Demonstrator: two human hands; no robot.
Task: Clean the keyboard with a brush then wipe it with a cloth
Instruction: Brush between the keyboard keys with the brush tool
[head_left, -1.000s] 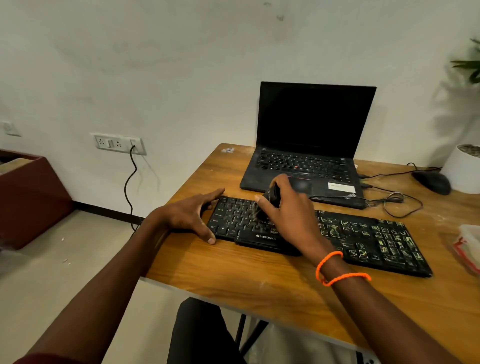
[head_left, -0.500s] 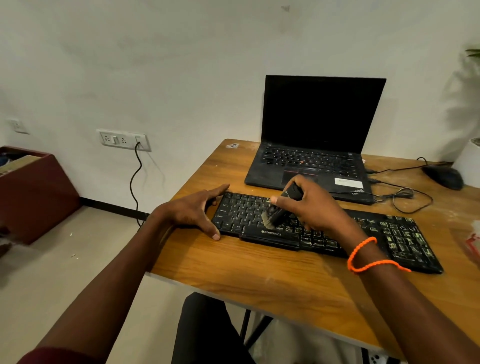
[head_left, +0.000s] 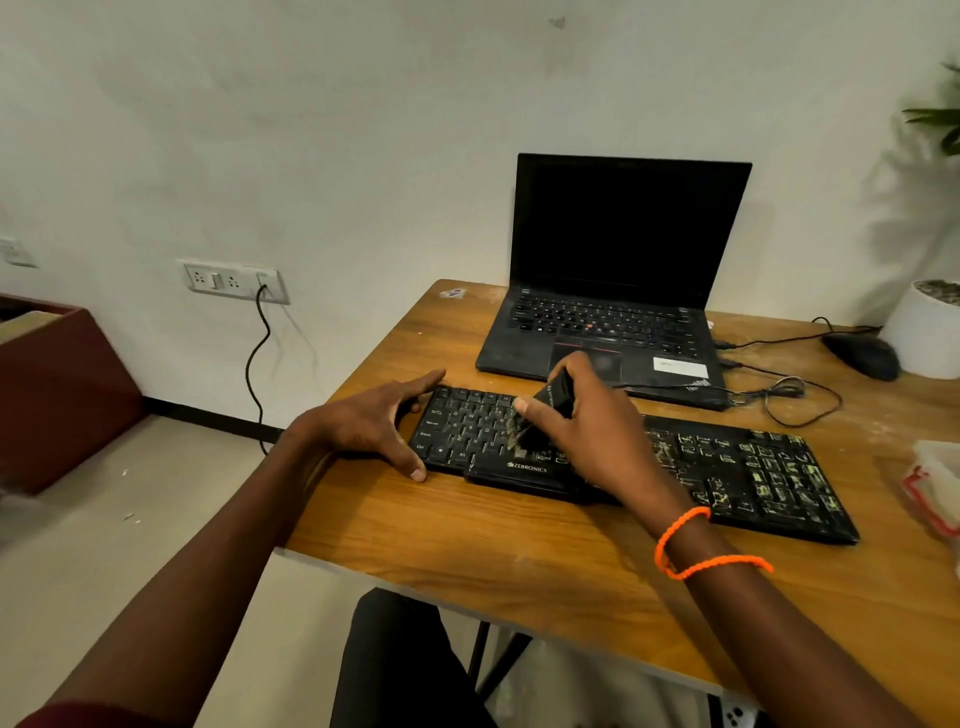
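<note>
Right hand (head_left: 597, 441) grips brush (head_left: 540, 415), bristles on keyboard (head_left: 467, 431); left hand (head_left: 374, 421) open, bracing its end. I judge brushing underway; next, sweep rightward.

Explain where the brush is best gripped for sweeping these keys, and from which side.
Grip the brush by its black handle end, from above on the right, as the right hand does; the bristles angle down-left onto the keyboard, so that end must stay free.
</note>
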